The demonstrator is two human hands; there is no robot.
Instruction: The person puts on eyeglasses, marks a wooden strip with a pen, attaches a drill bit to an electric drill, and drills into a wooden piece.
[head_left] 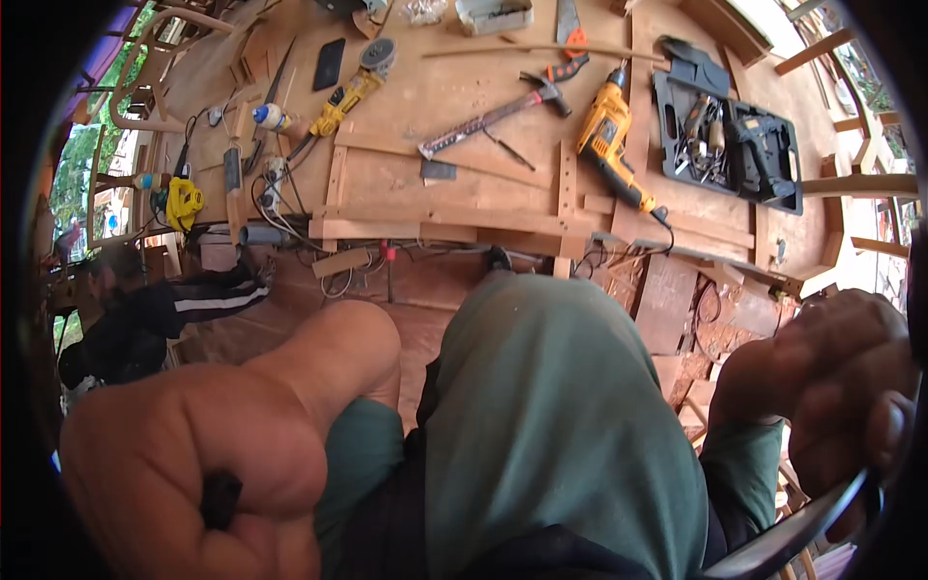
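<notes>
My left hand (193,464) is very close to the camera at the lower left. Its fingers are curled into a fist around a small black piece (221,499), most of which is hidden. At the right edge my right hand (846,377) is raised too, fingers bent and closed. Just below its fingertips runs a dark flat thing with a shiny edge (797,527); its kind and what the fingers pinch cannot be made out. Both arms are bent, with green sleeves, and neither hand touches the workbench (464,97) in front.
On the bench lie a yellow drill (609,135), a hammer (493,118), a handsaw (570,39), a yellow angle grinder (348,97), a black phone (330,64) and an open tool case (725,145). Wooden frame pieces (435,222) line its front. Another person (135,309) is at left.
</notes>
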